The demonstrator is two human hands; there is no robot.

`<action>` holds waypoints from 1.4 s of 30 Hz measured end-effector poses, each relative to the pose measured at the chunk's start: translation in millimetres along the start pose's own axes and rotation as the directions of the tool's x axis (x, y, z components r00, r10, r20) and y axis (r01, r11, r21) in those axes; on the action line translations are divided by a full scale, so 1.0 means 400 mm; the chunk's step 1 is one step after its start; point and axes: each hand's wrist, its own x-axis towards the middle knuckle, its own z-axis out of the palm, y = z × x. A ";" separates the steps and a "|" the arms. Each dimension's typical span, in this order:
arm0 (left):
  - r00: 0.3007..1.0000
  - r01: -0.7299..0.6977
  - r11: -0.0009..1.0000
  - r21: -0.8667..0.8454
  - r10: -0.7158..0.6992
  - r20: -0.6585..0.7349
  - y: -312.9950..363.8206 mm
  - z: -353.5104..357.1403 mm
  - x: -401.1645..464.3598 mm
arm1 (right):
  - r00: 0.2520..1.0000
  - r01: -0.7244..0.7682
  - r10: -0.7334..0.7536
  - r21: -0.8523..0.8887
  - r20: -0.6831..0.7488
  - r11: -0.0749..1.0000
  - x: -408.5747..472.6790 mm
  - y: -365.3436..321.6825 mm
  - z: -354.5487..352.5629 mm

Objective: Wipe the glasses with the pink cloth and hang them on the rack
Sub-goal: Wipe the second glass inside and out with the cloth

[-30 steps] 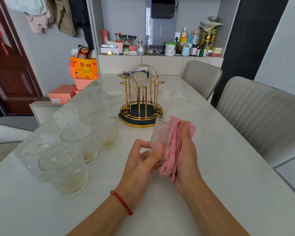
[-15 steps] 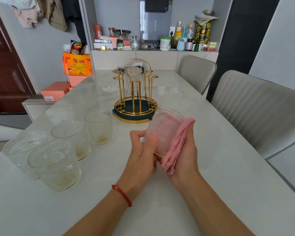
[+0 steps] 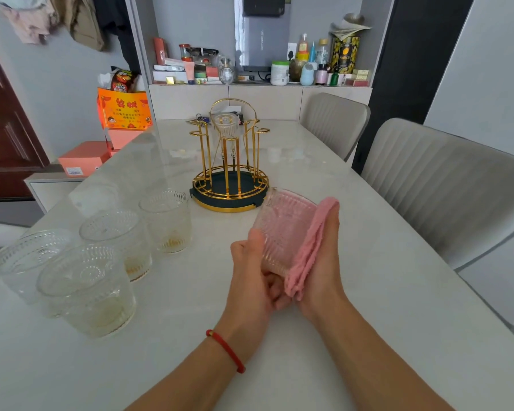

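left hand (image 3: 257, 280) gripping a ribbed clear glass tumbler (image 3: 282, 229) tilted, right hand (image 3: 324, 262) holding a folded pink cloth (image 3: 312, 247) against it, gold wire rack (image 3: 229, 161) just beyond the hands

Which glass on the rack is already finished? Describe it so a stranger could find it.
Start at the gold wire rack in the middle of the pale table. One clear ribbed glass hangs upside down high under its arched handle. Every other glass stands upright at the table's left or is in the hands.
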 end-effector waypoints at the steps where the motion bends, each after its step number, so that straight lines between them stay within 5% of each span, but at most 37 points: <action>1: 0.999 0.035 0.997 -0.075 -0.031 0.042 0.004 0.001 -0.006 | 0.998 -0.006 0.008 -0.041 0.065 0.999 0.004 -0.005 -0.005; 7: 0.921 0.255 0.948 -0.190 -0.178 0.347 0.026 -0.031 -0.029 | 0.949 0.052 0.024 -0.230 0.315 0.972 0.025 -0.035 -0.044; 10: 0.949 0.198 0.964 -0.178 -0.143 0.281 0.011 -0.005 -0.029 | 0.956 0.052 -0.002 -0.163 0.292 0.985 0.018 -0.034 -0.032; 13: 0.987 0.115 0.980 -0.164 -0.094 0.133 -0.001 0.023 -0.014 | 0.985 0.165 -0.152 -0.196 0.078 0.967 0.022 -0.014 -0.013; 15: 0.996 0.047 0.999 -0.013 -0.046 0.075 -0.002 0.024 -0.008 | 0.966 0.252 -0.257 -0.236 0.010 0.939 0.020 -0.007 -0.007; 19: 1.000 0.014 0.967 0.253 -0.017 0.008 -0.005 0.016 -0.022 | 0.969 0.245 -0.237 -0.189 0.065 0.951 0.008 -0.005 -0.009; 25: 0.996 -0.006 0.948 0.318 -0.023 0.087 0.000 0.002 -0.036 | 0.983 0.133 -0.112 -0.142 0.148 0.981 0.006 -0.010 -0.006; 35: 0.956 0.180 0.958 0.222 -0.223 0.189 0.016 -0.023 -0.030 | 0.999 -0.044 0.045 -0.072 0.003 0.996 0.000 -0.017 -0.043; 42: 0.875 0.351 0.929 0.118 -0.371 0.310 0.045 -0.038 -0.034 | 0.988 0.081 -0.061 -0.132 0.144 0.988 -0.002 -0.024 -0.001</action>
